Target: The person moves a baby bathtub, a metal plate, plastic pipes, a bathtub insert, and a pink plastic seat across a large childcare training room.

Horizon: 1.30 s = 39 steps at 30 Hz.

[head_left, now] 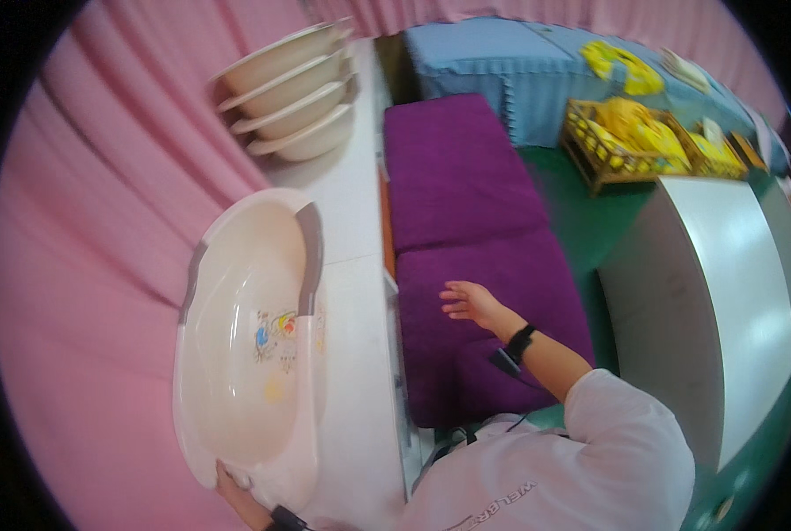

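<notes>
A cream baby bathtub [223,389] with grey-brown strips on its sides and a printed cartoon on its inner wall lies lengthwise on the white counter [360,354] to my left. My left hand [234,489] grips its near end at the rim, with some of the fingers hidden by the tub's edge. Out to the right, my right hand [472,303] hangs above the purple padded bench [466,186], fingers apart and holding nothing. A black band with a small dark device circles the right wrist.
Several similar tubs [303,97] are stacked at the counter's far end. Pink curtains [86,265] line the left side. A blue-covered bed [493,53] stands at the back, with a basket of yellow cloths [630,133] before it. On the right is a white cabinet [723,265].
</notes>
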Tool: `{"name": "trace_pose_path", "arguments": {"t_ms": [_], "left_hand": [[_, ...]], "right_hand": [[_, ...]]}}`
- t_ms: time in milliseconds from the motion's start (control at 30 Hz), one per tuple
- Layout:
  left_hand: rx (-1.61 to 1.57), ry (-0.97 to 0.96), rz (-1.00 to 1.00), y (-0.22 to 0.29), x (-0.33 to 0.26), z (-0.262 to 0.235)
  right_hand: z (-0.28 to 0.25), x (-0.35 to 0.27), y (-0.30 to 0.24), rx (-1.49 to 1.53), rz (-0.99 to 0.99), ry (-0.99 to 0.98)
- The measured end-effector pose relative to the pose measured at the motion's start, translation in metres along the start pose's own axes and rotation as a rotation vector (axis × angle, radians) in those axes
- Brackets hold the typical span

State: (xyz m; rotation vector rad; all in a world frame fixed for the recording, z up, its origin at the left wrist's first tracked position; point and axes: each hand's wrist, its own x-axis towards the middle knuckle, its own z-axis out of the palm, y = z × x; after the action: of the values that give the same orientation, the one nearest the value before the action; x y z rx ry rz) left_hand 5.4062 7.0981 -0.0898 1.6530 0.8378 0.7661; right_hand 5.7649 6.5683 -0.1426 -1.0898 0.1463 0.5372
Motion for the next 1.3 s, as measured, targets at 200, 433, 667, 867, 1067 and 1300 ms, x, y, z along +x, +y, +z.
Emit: {"name": "trace_pose_path", "arguments": {"t_ms": [200,433,667,867,1067,1300], "left_hand": [[-0.289,-0.441,-0.127,-0.025,-0.011,-0.019],[-0.314,-0.476,-0.358,0.072,-0.033,-0.040],[0.053,-0.443,0.169,0.176,-0.028,-0.011],[-0.016,-0.675,0.206,0.193,-0.022,0.124],[-0.208,-0.929,0.027,0.175,-0.111,0.279],[-0.561,-1.358,-0.261,0.103,-0.261,0.421]], "right_hand": [[-0.122,-0.178,0.082,0.182,-0.083,0.448],[-0.181,-0.374,0.175,0.555,-0.257,0.843],[-0.194,-0.476,0.221,0.688,-0.447,1.004],[-0.191,-0.556,0.245,0.683,-0.543,1.019],[-0.217,-0.684,0.334,0.789,-0.635,1.195],[-0.271,-0.744,0.371,0.903,-0.575,1.277]]}}
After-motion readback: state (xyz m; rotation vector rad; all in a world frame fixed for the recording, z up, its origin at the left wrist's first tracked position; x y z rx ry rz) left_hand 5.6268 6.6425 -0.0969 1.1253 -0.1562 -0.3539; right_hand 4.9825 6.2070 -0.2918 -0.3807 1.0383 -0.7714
